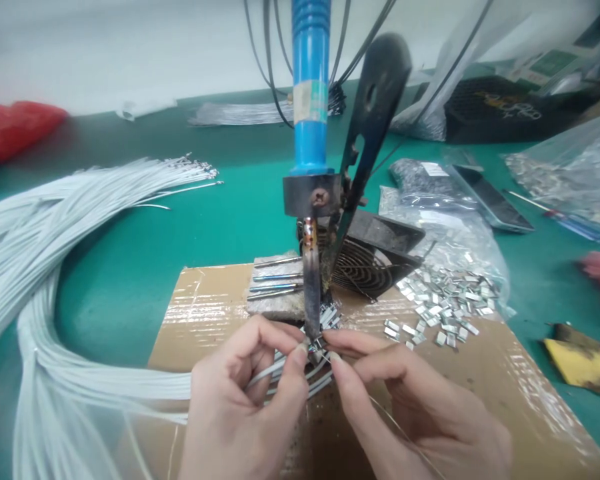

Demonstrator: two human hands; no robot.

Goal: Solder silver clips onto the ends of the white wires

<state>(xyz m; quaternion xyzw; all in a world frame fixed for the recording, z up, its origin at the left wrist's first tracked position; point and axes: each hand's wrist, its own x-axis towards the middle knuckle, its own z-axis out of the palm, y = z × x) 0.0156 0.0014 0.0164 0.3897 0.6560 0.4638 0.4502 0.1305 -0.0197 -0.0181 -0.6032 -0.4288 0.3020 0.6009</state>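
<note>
A soldering iron [310, 73] with a blue handle is clamped upright, tip down, over the cardboard [215, 313]. Just under its tip, my left hand [250, 400] pinches a white wire [263, 375] between thumb and forefinger. A small metal piece at the wire's end is partly covered by the fingertips. Thumb and forefinger of my right hand [415, 400] are closed on a thin strand of solder wire [393, 419], which trails back under the palm. Both hands' fingertips nearly meet at the iron's tip. More white wire ends lie behind and below them.
A large bundle of white wires [75, 200] fills the left. Small metal clips [445, 303] are heaped at right, before plastic bags. A black fan [375, 260] and a slab with metal rods [275, 307] sit behind the iron. Farther right are a phone [495, 200], screwdriver [575, 223] and yellow sponge [585, 363].
</note>
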